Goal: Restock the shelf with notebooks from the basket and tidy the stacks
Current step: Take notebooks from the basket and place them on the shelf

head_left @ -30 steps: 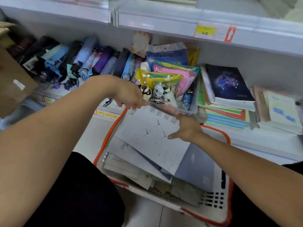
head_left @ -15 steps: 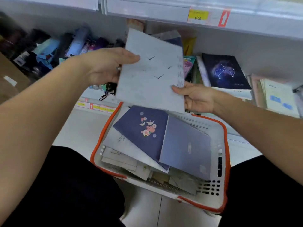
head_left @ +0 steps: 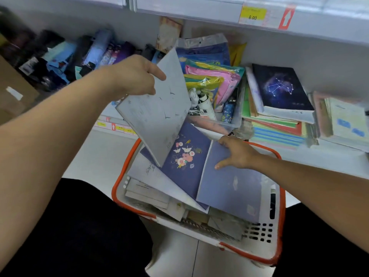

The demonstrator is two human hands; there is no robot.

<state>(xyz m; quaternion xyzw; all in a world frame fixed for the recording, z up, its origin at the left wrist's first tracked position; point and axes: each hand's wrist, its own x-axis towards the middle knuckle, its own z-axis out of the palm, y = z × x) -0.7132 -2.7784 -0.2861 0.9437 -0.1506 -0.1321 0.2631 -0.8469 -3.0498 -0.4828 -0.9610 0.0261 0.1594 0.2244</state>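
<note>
A yellow price tag (head_left: 253, 14) on the upper shelf edge (head_left: 189, 8) reads "6.00"; beside it sits a red sign (head_left: 287, 18) with a white upward arrow. Small yellow tags (head_left: 123, 128) on the lower shelf edge carry print too small to read, with a small red arrow tag (head_left: 113, 126) among them. The grey notebook (head_left: 157, 108) bears a column of characters near its lower edge, blurred and unreadable. A small black pack (head_left: 232, 100) shows two white characters, not legible.

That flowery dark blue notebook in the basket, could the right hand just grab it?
Probably yes: the right hand rests on the plain notebook right beside the flowery notebook, whose cover lies mostly bare.
</note>
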